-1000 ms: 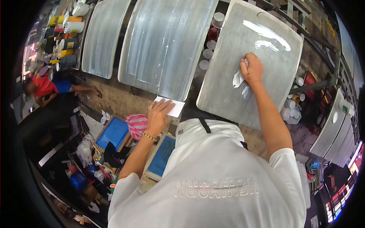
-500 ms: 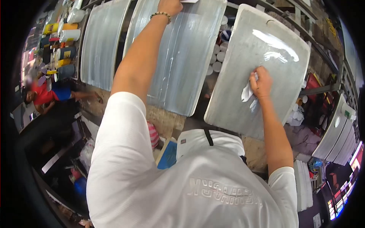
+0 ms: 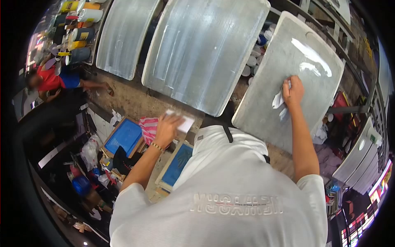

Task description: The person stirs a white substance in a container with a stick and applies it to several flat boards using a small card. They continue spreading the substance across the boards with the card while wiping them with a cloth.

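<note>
My left hand [image 3: 168,128], a beaded bracelet at its wrist, is somewhat blurred. It grips a flat white card-like piece [image 3: 186,124] in front of my waist, off the panels. My right hand [image 3: 293,91] is closed around a crumpled white rag [image 3: 278,100], resting against the right grey panel [image 3: 263,111]. White wet streaks [image 3: 311,57] lie on that panel beyond the hand. To its left, the wide middle panel [image 3: 201,53] carries pale shiny bands along its length.
A third streaked panel [image 3: 123,41] stands at the left. Paint containers [image 3: 80,55] line the far left, near a seated person in a red shirt [image 3: 48,78]. Blue-meshed frames [image 3: 124,138] and a pink striped bag [image 3: 148,129] sit below my left hand. White tubs [image 3: 252,61] show between panels.
My left hand has come back from the far end of the middle panel to near my waist, bringing the white piece along. My right hand stays at the same spot on its panel.
</note>
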The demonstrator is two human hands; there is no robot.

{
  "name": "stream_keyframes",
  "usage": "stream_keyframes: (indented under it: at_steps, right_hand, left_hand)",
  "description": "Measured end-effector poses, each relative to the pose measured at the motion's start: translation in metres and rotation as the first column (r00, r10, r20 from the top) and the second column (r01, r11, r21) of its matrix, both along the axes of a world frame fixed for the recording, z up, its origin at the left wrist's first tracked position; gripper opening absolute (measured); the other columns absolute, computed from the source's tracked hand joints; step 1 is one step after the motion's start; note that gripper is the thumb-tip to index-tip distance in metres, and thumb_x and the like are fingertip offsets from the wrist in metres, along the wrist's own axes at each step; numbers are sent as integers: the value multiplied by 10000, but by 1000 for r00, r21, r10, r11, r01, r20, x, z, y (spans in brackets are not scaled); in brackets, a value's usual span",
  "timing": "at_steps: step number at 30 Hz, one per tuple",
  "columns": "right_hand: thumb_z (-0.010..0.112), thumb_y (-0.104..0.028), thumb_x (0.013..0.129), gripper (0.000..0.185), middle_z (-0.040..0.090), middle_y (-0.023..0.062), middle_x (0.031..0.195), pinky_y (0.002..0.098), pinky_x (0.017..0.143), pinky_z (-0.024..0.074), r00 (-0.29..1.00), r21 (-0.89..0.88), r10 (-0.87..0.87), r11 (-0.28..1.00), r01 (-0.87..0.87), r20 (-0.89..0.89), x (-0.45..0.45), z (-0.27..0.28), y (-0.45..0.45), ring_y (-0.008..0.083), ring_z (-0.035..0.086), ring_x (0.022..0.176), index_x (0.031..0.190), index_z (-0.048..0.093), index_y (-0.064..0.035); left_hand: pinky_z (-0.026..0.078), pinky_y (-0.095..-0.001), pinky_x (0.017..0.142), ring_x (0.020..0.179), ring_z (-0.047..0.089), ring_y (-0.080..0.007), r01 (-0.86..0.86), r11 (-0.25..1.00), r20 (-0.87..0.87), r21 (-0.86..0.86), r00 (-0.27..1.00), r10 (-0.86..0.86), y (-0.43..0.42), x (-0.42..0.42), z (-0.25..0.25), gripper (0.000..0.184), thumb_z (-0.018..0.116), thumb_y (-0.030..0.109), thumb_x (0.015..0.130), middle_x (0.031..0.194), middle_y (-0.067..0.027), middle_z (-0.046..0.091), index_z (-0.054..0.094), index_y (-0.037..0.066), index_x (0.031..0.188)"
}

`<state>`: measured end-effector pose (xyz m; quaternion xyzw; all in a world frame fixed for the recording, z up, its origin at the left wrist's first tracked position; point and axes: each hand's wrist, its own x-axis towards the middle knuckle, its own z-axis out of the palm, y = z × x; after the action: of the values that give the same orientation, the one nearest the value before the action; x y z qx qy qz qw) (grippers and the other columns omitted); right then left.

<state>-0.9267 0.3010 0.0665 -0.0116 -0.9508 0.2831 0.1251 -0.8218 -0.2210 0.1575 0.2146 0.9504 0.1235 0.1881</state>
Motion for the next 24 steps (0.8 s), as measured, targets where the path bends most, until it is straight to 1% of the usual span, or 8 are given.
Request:
stream_keyframes:
  at_steps: [3,7,10,13,17,19,22,24]
  right_hand:
    - [612,-158,827,126,566,153,814,468,685,450,1000,8,-10,1000,10,-15,-6,1,-1,376,577,787,834,560,-43]
    - [612,-164,826,128,549,155,811,463,693,446,1000,21,-12,1000,11,24,-2,1,-2,375,569,789,824,551,-52]
    - [611,-166,827,124,546,155,814,463,685,444,999,45,-26,999,24,42,-2,1,-2,375,568,786,827,552,-56]
    - [611,-162,830,121,548,155,818,456,693,453,997,74,-47,996,43,56,0,-1,-1,371,574,799,837,558,-53]
    - [611,-159,835,122,552,153,823,447,698,466,995,40,-68,997,66,66,5,-5,-2,368,583,800,844,564,-46]
    - [613,-160,838,127,557,150,826,440,697,473,995,60,-67,996,63,73,2,-3,-2,366,589,788,850,569,-42]
    - [615,-159,836,126,561,149,826,443,689,472,998,71,-48,996,44,48,0,0,-3,365,590,772,849,569,-42]
    - [615,-157,835,123,563,150,828,443,690,472,997,77,-43,996,39,56,1,3,-4,364,591,774,849,570,-43]
  left_hand:
    - [409,-512,1050,1230,612,-294,-9,995,-22,97,1000,11,-3,-41,13,514,553,-33,728,1240,-95,703,730,146,1176]
    - [505,-462,968,1108,684,-327,103,948,-384,300,923,21,43,-231,26,472,548,-92,740,1178,-143,717,744,96,1126]
    - [557,-422,861,955,713,-323,274,940,-609,202,787,-98,88,-400,-22,414,584,-32,792,1079,-107,744,758,143,1124]
    - [549,-412,896,1008,690,-328,64,998,-475,18,879,-48,140,-501,-34,436,560,-9,779,1119,-108,731,755,170,1125]
    - [556,-421,873,965,704,-336,111,963,-460,246,888,15,135,-496,-51,342,551,43,774,992,-133,746,799,171,972]
    - [541,-422,906,1017,683,-327,125,990,-424,67,902,-85,109,-451,-42,431,571,-7,771,1129,-98,728,751,159,1127]
    - [515,-421,889,1051,690,-261,189,968,-472,166,877,-90,57,-334,-42,416,660,-12,704,1093,-58,749,770,168,1062]
    - [434,-445,981,1212,626,-274,107,983,-371,149,927,-45,21,-251,-38,518,656,-83,659,1230,-58,713,754,150,1111]
